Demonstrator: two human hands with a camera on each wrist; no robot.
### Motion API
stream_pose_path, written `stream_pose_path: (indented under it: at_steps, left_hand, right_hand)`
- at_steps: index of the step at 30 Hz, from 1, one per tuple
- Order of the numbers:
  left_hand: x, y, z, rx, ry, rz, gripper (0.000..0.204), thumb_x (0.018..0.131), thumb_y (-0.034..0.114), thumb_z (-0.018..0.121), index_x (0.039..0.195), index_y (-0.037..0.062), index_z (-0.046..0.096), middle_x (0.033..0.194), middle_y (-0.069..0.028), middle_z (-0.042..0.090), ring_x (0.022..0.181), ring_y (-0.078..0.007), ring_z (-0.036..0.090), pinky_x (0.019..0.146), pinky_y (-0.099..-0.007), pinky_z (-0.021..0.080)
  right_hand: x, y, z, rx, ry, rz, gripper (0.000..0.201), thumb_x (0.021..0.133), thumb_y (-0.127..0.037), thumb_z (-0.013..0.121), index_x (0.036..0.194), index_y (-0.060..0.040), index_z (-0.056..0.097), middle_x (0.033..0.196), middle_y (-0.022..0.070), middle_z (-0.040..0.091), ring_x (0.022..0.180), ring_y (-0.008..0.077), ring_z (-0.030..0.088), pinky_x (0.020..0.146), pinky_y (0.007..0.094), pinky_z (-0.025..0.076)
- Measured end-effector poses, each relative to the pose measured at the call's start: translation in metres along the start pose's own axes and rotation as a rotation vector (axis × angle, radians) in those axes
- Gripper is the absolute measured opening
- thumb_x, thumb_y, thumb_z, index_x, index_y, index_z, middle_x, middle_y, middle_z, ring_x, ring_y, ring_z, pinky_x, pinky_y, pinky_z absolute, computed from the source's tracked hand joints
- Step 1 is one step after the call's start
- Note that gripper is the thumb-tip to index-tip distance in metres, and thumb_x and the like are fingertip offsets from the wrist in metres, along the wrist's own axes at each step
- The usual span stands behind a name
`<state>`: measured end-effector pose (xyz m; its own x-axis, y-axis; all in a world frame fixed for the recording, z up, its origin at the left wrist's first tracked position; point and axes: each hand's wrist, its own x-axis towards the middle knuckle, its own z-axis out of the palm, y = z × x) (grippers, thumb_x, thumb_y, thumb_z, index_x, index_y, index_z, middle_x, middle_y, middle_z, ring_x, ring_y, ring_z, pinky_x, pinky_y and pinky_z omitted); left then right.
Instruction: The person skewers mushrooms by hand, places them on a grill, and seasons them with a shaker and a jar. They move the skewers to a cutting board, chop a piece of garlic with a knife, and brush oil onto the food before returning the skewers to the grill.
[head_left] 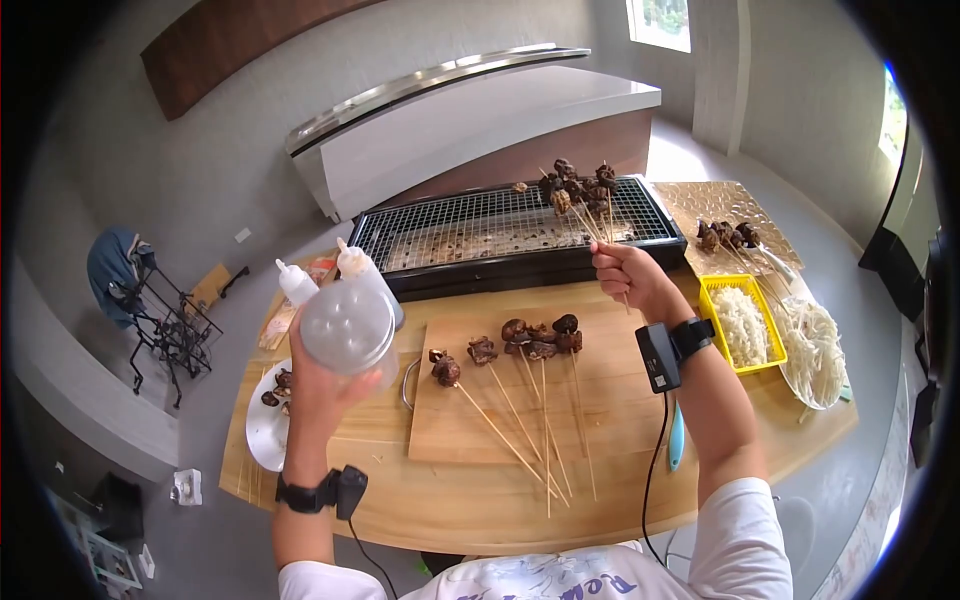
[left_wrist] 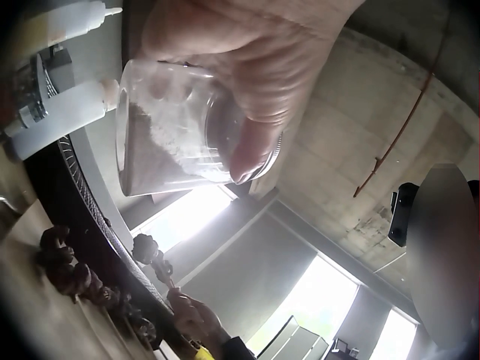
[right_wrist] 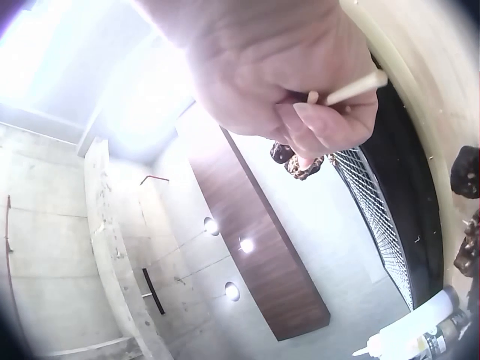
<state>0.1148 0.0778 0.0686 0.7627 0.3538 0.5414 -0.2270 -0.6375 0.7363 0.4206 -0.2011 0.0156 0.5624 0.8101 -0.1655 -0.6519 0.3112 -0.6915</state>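
Wooden skewers (right_wrist: pixel 357 88) fan out from the right grip (head_left: pixel 624 272), brown chunks (head_left: pixel 570 187) outermost.

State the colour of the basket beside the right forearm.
Yellow basket, clearest in the head view.

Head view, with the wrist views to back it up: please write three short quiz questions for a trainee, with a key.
1. Which hand holds skewers?
2. Fill in: in the head view, the yellow basket stands to the ____ of the wooden board.
3. The left hand grips: A) a white plate; B) a clear jar; C) a squeeze bottle.

Key: 1. the right hand; 2. right; 3. B.
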Motion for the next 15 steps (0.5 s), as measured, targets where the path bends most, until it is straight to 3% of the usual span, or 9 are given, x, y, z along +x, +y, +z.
stream_pose_path:
  at_steps: [4,6,8,9,12,13,15]
  left_hand:
    - [-0.053,0.006,-0.014,0.065,0.051,-0.143,0.097,0.055,0.010,0.075,0.134,0.0061,0.019,0.129,-0.0121,0.038,0.119,-0.0230,0.042,0.100,-0.0365,0.036]
    - [-0.071,0.004,-0.018,0.035,0.103,-0.214,0.097,0.055,0.010,0.075,0.134,0.0065,0.019,0.128,-0.0120,0.038,0.119,-0.0230,0.042,0.099,-0.0366,0.036]
    - [-0.082,0.001,-0.021,-0.035,0.103,-0.241,0.098,0.054,0.010,0.075,0.135,0.0069,0.019,0.129,-0.0116,0.037,0.120,-0.0229,0.041,0.099,-0.0364,0.037]
    - [-0.086,-0.001,-0.022,-0.039,0.105,-0.242,0.098,0.054,0.010,0.075,0.135,0.0069,0.019,0.129,-0.0116,0.037,0.120,-0.0229,0.041,0.099,-0.0364,0.037]
    - [-0.093,-0.006,-0.021,-0.066,0.103,-0.292,0.100,0.054,0.010,0.075,0.136,0.0074,0.019,0.130,-0.0111,0.036,0.120,-0.0229,0.040,0.099,-0.0365,0.037]
    - [-0.095,-0.007,-0.020,-0.119,0.131,-0.293,0.099,0.054,0.010,0.075,0.136,0.0077,0.019,0.130,-0.0108,0.036,0.120,-0.0229,0.040,0.099,-0.0367,0.037]
    - [-0.096,-0.008,-0.020,-0.173,0.159,-0.298,0.099,0.054,0.010,0.075,0.136,0.0080,0.019,0.130,-0.0104,0.036,0.120,-0.0229,0.041,0.100,-0.0369,0.037]
  right_hand:
    - [0.013,-0.006,-0.006,0.002,0.047,0.034,0.017,0.097,-0.016,0.033,0.089,-0.0092,0.047,0.055,-0.0076,0.027,0.040,0.0041,0.021,0.034,0.0196,0.020]
    - [0.014,-0.008,-0.013,-0.006,-0.015,0.043,0.017,0.096,-0.017,0.035,0.094,-0.0084,0.050,0.056,-0.0075,0.032,0.042,0.0032,0.027,0.036,0.0173,0.025]
    - [0.010,-0.006,-0.009,-0.052,0.125,0.037,0.019,0.097,-0.017,0.036,0.101,-0.0075,0.051,0.058,-0.0071,0.037,0.045,0.0027,0.033,0.040,0.0150,0.029]
    - [0.008,-0.005,-0.012,-0.104,-0.028,0.038,0.023,0.097,-0.018,0.036,0.109,-0.0062,0.051,0.061,-0.0054,0.046,0.051,0.0044,0.044,0.047,0.0162,0.040]
    - [0.011,0.002,-0.016,-0.125,-0.031,0.006,0.026,0.096,-0.020,0.036,0.112,-0.0042,0.051,0.065,-0.0031,0.052,0.054,0.0080,0.051,0.056,0.0219,0.049]
    - [0.015,0.001,-0.024,-0.086,-0.099,0.031,0.030,0.097,-0.022,0.034,0.113,-0.0020,0.050,0.069,-0.0002,0.057,0.059,0.0118,0.056,0.065,0.0270,0.052]
    - [0.014,0.000,-0.028,-0.097,-0.054,0.019,0.032,0.097,-0.023,0.033,0.113,-0.0014,0.050,0.070,0.0006,0.058,0.059,0.0122,0.056,0.066,0.0275,0.052]
